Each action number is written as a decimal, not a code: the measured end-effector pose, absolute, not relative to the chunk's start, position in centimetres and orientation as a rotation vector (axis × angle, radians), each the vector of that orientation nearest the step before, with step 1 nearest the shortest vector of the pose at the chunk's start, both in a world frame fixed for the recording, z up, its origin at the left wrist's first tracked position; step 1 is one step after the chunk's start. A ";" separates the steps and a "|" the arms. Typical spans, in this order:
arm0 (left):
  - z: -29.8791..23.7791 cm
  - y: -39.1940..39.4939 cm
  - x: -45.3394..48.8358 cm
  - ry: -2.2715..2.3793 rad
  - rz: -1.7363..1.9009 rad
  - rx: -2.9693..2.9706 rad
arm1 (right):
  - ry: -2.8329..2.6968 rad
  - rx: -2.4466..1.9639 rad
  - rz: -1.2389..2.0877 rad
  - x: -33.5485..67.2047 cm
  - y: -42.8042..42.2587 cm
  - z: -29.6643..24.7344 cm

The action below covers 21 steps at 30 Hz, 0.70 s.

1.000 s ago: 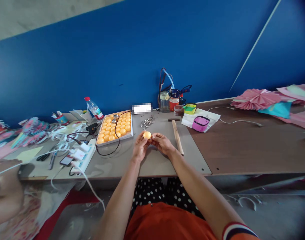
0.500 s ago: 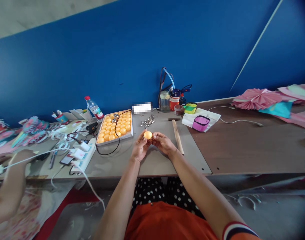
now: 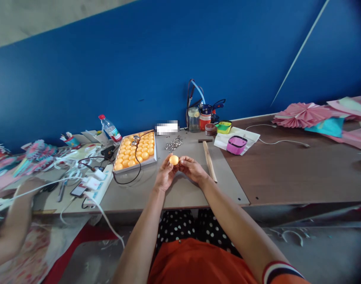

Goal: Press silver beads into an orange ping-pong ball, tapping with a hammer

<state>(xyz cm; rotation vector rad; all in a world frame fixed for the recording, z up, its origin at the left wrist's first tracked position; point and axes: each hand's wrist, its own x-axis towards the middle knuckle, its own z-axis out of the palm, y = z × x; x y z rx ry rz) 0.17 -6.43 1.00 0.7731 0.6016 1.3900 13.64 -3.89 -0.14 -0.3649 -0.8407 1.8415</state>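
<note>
An orange ball [image 3: 173, 160], like a table tennis ball, is between the thumb and fingers of my left hand [image 3: 165, 175]. Close against its right side is my right hand [image 3: 192, 169], with thumb and fingers pinched together; whatever they hold is too small to make out. Beyond my hands lies a pile of small shiny metal pieces [image 3: 174, 144]. A shallow box [image 3: 135, 167] to the left carries rows of similar orange balls, with a dark cord and metal parts on top. To the right of my hands rests a wooden-handled hammer [image 3: 209, 161].
On the left are a power strip [image 3: 101, 185] with cables, a phone [image 3: 78, 189] and a water bottle [image 3: 109, 129]. A co-worker's arm [image 3: 19, 213] is at far left. Along the back stand a glass jar [image 3: 193, 120] and a pink mesh piece [image 3: 237, 145] on white paper.
My hands stay almost as they were around the ball. The view has shifted slightly, and the co-worker's arm at the left has moved a little.
</note>
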 end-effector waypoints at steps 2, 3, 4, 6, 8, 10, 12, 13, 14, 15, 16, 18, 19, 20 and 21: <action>0.9 -6.4 0.1 0.593 1.385 0.775 | -0.840 -0.369 1.840 13.6 -3.9 -0.1; 0.9 -6.4 0.1 0.588 1.383 0.778 | -0.839 -0.367 1.841 13.6 -3.9 -0.1; 0.9 -6.4 0.1 0.585 1.381 0.781 | -0.837 -0.363 1.841 13.6 -3.9 -0.1; 0.9 -6.4 0.1 0.581 1.379 0.782 | -0.833 -0.356 1.842 13.6 -3.9 -0.1; 0.9 -6.4 0.1 0.580 1.378 0.783 | -0.831 -0.354 1.841 13.6 -3.9 -0.1; 0.9 -6.4 0.1 0.580 1.380 0.788 | -0.834 -0.355 1.842 13.6 -3.9 0.0; 0.9 -6.4 0.1 0.585 1.380 0.798 | -0.839 -0.366 1.843 13.6 -3.9 0.1; 0.9 -6.4 0.1 0.587 1.381 0.805 | -0.843 -0.373 1.841 13.6 -4.0 0.1; 0.8 -6.3 0.0 0.590 1.381 0.810 | -0.846 -0.380 1.835 13.6 -4.0 0.1; 0.9 -6.3 0.0 0.593 1.380 0.814 | -0.850 -0.386 1.828 13.6 -4.0 0.1; 0.9 -6.4 0.1 0.597 1.380 0.815 | -0.856 -0.393 1.822 13.6 -4.0 0.1; 1.0 -6.4 0.1 0.609 1.380 0.814 | -0.863 -0.410 1.816 13.6 -3.9 0.2; 1.0 -6.4 0.1 0.615 1.381 0.814 | -0.867 -0.422 1.817 13.6 -3.9 0.2; 1.1 -6.4 0.1 0.621 1.382 0.815 | -0.870 -0.434 1.817 13.6 -3.9 0.2; 1.1 -6.4 0.1 0.625 1.381 0.817 | -0.875 -0.443 1.817 13.6 -3.9 0.2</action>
